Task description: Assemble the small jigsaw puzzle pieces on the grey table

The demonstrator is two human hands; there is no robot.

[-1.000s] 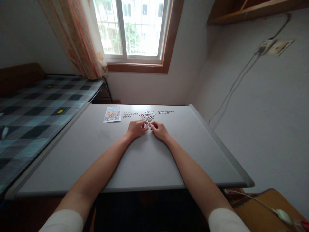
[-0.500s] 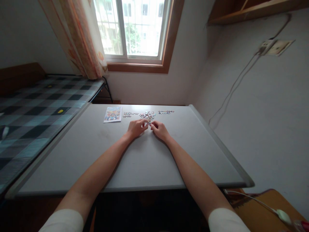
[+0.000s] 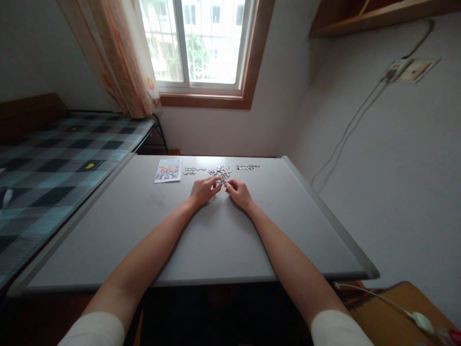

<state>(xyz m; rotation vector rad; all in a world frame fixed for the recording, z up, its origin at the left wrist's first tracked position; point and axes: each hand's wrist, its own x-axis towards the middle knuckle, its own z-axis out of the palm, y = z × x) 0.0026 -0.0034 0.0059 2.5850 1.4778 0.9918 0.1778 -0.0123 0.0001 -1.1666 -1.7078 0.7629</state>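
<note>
My left hand (image 3: pixel 203 190) and my right hand (image 3: pixel 239 193) meet near the middle of the table, fingertips nearly touching. Between them is a small jigsaw puzzle piece (image 3: pixel 223 182), pinched by thumb and fingers from both sides; its details are too small to make out. Just behind the fingers lies a loose pile of jigsaw pieces (image 3: pixel 221 171), its near edge partly hidden by my hands. Short rows of pieces (image 3: pixel 194 170) lie left of the pile, and another cluster of pieces (image 3: pixel 248 167) to its right. A colourful picture sheet (image 3: pixel 168 171) rests flat at the far left.
The grey-white table (image 3: pixel 216 245) has raised side edges. A bed with a checked cover (image 3: pixel 72 158) stands along its left. Behind are a window (image 3: pixel 201 43) and a curtain (image 3: pixel 115 57). Cables hang from a socket (image 3: pixel 396 69) on the right wall, above a wooden stool (image 3: pixel 406 307).
My fingertips have shifted very slightly to the right, with the small piece now between both hands. The pile, rows and picture sheet stay where they were.
</note>
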